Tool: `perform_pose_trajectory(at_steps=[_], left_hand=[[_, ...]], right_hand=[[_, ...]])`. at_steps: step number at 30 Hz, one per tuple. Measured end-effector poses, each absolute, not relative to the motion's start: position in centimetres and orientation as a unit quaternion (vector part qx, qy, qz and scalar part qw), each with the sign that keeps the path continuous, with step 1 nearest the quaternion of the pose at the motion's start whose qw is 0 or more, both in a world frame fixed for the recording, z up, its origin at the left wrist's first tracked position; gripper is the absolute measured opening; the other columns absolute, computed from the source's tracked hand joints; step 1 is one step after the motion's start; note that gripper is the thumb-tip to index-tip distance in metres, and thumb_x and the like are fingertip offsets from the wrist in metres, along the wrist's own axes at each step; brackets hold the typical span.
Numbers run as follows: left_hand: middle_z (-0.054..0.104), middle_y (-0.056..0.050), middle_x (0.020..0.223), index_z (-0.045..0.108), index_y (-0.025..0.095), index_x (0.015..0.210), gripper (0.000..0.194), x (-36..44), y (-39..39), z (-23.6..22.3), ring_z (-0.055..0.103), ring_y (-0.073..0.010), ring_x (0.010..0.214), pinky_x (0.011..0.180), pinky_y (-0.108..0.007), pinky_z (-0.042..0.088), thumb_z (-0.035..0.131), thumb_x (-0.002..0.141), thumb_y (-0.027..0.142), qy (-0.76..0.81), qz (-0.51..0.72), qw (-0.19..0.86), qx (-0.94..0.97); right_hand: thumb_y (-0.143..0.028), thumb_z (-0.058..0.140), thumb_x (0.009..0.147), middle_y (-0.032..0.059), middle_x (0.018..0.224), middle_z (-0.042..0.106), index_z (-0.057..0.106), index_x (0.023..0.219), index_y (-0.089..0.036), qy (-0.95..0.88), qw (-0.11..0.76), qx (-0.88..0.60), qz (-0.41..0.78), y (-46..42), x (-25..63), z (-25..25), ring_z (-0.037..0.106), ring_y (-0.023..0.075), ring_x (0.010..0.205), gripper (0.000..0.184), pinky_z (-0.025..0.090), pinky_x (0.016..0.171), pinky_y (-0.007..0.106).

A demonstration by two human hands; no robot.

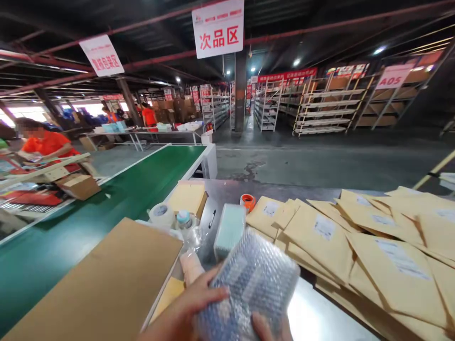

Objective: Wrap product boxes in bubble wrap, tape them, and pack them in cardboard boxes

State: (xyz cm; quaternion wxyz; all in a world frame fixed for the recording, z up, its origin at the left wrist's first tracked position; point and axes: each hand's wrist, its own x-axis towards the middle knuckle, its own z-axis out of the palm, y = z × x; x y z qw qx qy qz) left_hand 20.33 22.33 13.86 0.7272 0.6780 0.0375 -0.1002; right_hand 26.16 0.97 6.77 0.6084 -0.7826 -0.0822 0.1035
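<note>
A flat item in bubble wrap [261, 270] is tilted up in front of me, held from both sides. My left hand [202, 296] grips its left edge with the thumb lying on top. Lower down, my right hand [270, 327] is closed on the near right edge, its thumb pressed on the plastic. Through the wrap the contents look bluish and cannot be made out. Just behind the item stands a pale green box or stack [230, 225]. An orange tape roll [248, 202] sits beyond it.
Yellow padded envelopes [327, 232] with labels are piled on the right. At left lie a large cardboard sheet or box [103, 279], a clear tape roll [161, 215] and a blue-capped bottle [188, 227]. A green conveyor belt [142, 180] runs past; a person in orange [50, 142] works across it.
</note>
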Motion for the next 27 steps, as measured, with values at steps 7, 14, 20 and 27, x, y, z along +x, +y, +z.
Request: perform_pose_trajectory(at_steps=[7, 14, 20, 27], left_hand=[[0.075, -0.008, 0.095, 0.058, 0.016, 0.122, 0.062, 32.8, 26.2, 18.8, 0.071, -0.0213, 0.075, 0.072, -0.032, 0.057, 0.078, 0.068, 0.039, 0.18, -0.007, 0.807, 0.562], [0.075, -0.006, 0.079, 0.06, 0.013, 0.115, 0.045, 37.2, 28.8, 13.0, 0.072, -0.0208, 0.075, 0.074, -0.031, 0.057, 0.071, 0.077, 0.033, 0.271, -0.017, 0.809, 0.521], [0.074, -0.01, 0.092, 0.063, 0.013, 0.112, 0.039, 37.2, 29.4, 12.7, 0.069, -0.0255, 0.095, 0.087, -0.037, 0.054, 0.058, 0.084, 0.041, 0.298, -0.004, 0.701, 0.647], [0.06, -0.018, 0.128, 0.059, 0.013, 0.114, 0.051, 32.4, 25.9, 16.7, 0.049, -0.0357, 0.127, 0.111, -0.055, 0.035, 0.045, 0.084, 0.052, 0.147, 0.311, 0.315, 0.885]], right_hand=[[-0.046, 0.068, 0.07, 0.0122, 0.121, 0.065, 0.052, 0.125, -0.019, -0.122, 0.67, -0.711, 0.174, 7.1, 40.8, 18.8, 0.061, 0.0291, 0.11, 0.064, 0.048, 0.094, 0.045], [-0.051, 0.066, 0.074, 0.0109, 0.106, 0.07, 0.051, 0.125, -0.019, -0.075, 0.632, -0.731, 0.247, 11.5, 46.4, 13.2, 0.067, 0.0272, 0.087, 0.062, 0.053, 0.073, 0.046], [-0.051, 0.061, 0.079, 0.0175, 0.119, 0.064, 0.05, 0.126, -0.01, -0.053, 0.625, -0.746, 0.225, 12.9, 47.4, 10.1, 0.06, 0.0305, 0.11, 0.063, 0.047, 0.094, 0.044], [-0.034, 0.057, 0.084, 0.0104, 0.13, 0.058, 0.053, 0.124, -0.017, -0.036, 0.593, -0.797, 0.106, 6.1, 38.2, 10.2, 0.052, 0.0224, 0.121, 0.043, 0.04, 0.101, 0.036]])
